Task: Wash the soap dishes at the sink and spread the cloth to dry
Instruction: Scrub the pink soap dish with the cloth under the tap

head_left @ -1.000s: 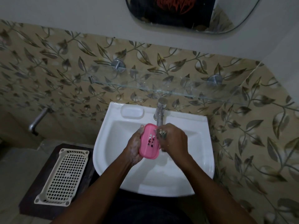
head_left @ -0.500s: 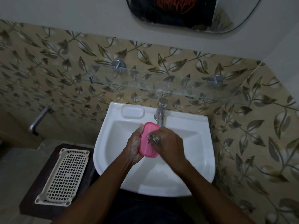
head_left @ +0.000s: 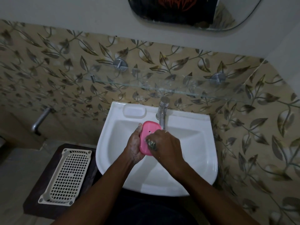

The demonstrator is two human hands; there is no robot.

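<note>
Fingers (head_left: 139, 129) of the left hand (head_left: 134, 147) curl round the far and left edges of a pink soap dish (head_left: 148, 133). They grip it tilted on edge, with its broad face turned toward the right hand (head_left: 167, 143). Whitish lather shows on the left palm. The right hand's fingers are bent and pinch a small dark scrubbing pad (head_left: 151, 143), which is pressed against the lower part of the dish's face. Both hands and the dish are above the bowl of the white sink (head_left: 196, 143), and the dish's upper edge is just beside the spout of the metal tap (head_left: 162, 111). A moulded soap recess (head_left: 134, 111) lies in the sink's rear ledge, left of the tap. Above the sink a glass shelf (head_left: 162, 89) on two round metal brackets runs along the leaf-patterned tiles (head_left: 65, 65), and the lower rim of a mirror (head_left: 230, 17) is higher still. To the left of the sink, a cream perforated tray (head_left: 68, 174) lies flat on a dark stand (head_left: 37, 203). Beyond it a metal wall spout (head_left: 40, 119) projects from the tiles.
</note>
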